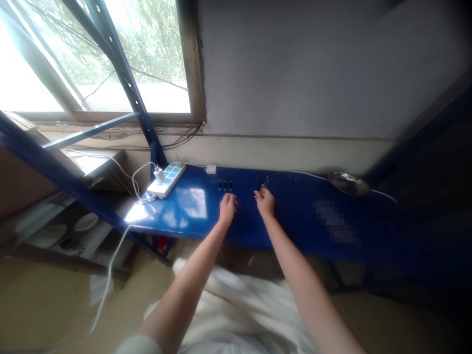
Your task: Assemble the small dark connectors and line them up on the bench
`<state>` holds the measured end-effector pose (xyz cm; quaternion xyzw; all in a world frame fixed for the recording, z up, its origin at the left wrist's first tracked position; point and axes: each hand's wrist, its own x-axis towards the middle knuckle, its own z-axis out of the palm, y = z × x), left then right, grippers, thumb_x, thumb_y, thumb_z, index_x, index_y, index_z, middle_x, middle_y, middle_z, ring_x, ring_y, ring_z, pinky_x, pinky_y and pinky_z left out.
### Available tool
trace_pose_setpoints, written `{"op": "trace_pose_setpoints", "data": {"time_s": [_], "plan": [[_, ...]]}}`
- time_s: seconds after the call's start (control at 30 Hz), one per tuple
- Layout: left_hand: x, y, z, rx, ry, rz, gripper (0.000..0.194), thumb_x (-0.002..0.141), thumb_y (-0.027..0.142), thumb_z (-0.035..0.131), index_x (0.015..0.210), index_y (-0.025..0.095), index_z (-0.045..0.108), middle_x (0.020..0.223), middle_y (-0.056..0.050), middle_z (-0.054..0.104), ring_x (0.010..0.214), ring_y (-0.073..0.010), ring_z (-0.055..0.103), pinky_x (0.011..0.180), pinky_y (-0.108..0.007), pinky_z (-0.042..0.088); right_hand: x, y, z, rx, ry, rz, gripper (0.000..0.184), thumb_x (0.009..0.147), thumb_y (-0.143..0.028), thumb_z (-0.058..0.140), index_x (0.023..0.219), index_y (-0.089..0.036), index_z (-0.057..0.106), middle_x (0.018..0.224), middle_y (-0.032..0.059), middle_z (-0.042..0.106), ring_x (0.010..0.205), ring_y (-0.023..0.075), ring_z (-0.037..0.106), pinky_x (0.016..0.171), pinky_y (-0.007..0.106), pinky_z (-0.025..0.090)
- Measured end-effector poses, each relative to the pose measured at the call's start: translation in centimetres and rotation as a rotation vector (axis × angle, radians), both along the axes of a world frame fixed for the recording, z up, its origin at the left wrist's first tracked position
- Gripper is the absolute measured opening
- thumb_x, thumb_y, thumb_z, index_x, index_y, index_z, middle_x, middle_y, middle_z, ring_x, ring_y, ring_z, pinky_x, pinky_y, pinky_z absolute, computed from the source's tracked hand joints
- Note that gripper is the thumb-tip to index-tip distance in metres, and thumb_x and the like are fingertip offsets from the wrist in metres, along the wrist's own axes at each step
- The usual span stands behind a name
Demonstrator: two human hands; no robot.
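Observation:
Three small dark pieces (225, 186) stand in a row on the blue tabletop (243, 228). Just in front of them is my left hand (227, 207), its fingers curled together; whatever they may hold is hidden. To the right, my right hand (265, 201) is closed in a pinch low over the tabletop. A tiny dark item shows by its fingertips, too small to name. Beyond those fingertips lie a few tiny clear bits (267, 180).
A white power strip (167, 180) with a plugged-in adapter lies at the left end, its cable hanging off the edge. A white block (211, 169) sits at the back. A shiny metal dish (348, 183) stands at the back right. Blue rack posts (127, 81) rise at left.

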<state>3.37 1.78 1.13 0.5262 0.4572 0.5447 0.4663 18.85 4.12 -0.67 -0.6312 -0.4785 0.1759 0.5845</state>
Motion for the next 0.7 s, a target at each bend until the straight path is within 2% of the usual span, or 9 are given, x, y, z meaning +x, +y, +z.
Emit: {"op": "trace_pose_setpoints", "data": {"time_s": [0.07,0.17,0.4,0.53,0.7], "plan": [[0.0,0.0,0.1,-0.007,0.005,-0.001,0.021,0.085,0.032,0.038,0.079,0.016,0.050,0.061,0.003,0.051,0.040,-0.0044,0.041,0.041,-0.015,0.032,0.9,0.3,0.2,-0.028,0.023,0.038,0.035,0.072,-0.046,0.054,0.082,-0.013,0.058,0.072,0.0092,0.066,0.056,0.0163,0.061,0.052,0.028,0.050],[0.0,0.0,0.2,-0.010,0.008,-0.006,0.021,0.085,0.031,0.037,0.079,0.017,0.050,0.060,0.002,0.051,0.040,-0.0046,0.041,0.041,-0.016,0.033,2.3,0.6,0.3,-0.055,-0.002,0.040,0.037,0.071,-0.047,0.055,0.082,-0.012,0.060,0.069,0.0085,0.066,0.052,0.0153,0.059,0.047,0.026,0.048],[0.0,-0.2,0.3,-0.021,-0.008,-0.017,0.020,0.084,0.032,0.039,0.079,0.017,0.050,0.060,0.002,0.051,0.041,-0.0050,0.042,0.041,-0.016,0.033,4.7,1.5,0.1,-0.104,-0.229,-0.014,0.028,0.071,-0.039,0.055,0.075,-0.012,0.065,0.066,0.0082,0.064,0.056,0.0177,0.058,0.056,0.030,0.046],[0.0,-0.2,0.3,-0.023,-0.004,-0.015,0.020,0.085,0.031,0.038,0.079,0.017,0.051,0.060,0.003,0.051,0.040,-0.0047,0.041,0.041,-0.016,0.033,4.9,2.0,0.1,-0.096,-0.377,-0.070,0.022,0.070,-0.033,0.057,0.072,-0.012,0.066,0.073,0.0101,0.065,0.066,0.0201,0.058,0.066,0.033,0.045],[0.0,-0.3,0.4,-0.026,-0.006,-0.014,0.020,0.085,0.031,0.038,0.079,0.017,0.051,0.060,0.003,0.052,0.040,-0.0048,0.042,0.041,-0.016,0.033,4.6,2.2,0.1,-0.100,-0.424,-0.085,0.021,0.072,-0.030,0.055,0.071,-0.013,0.066,0.073,0.0093,0.063,0.066,0.0196,0.057,0.066,0.032,0.043]]}}
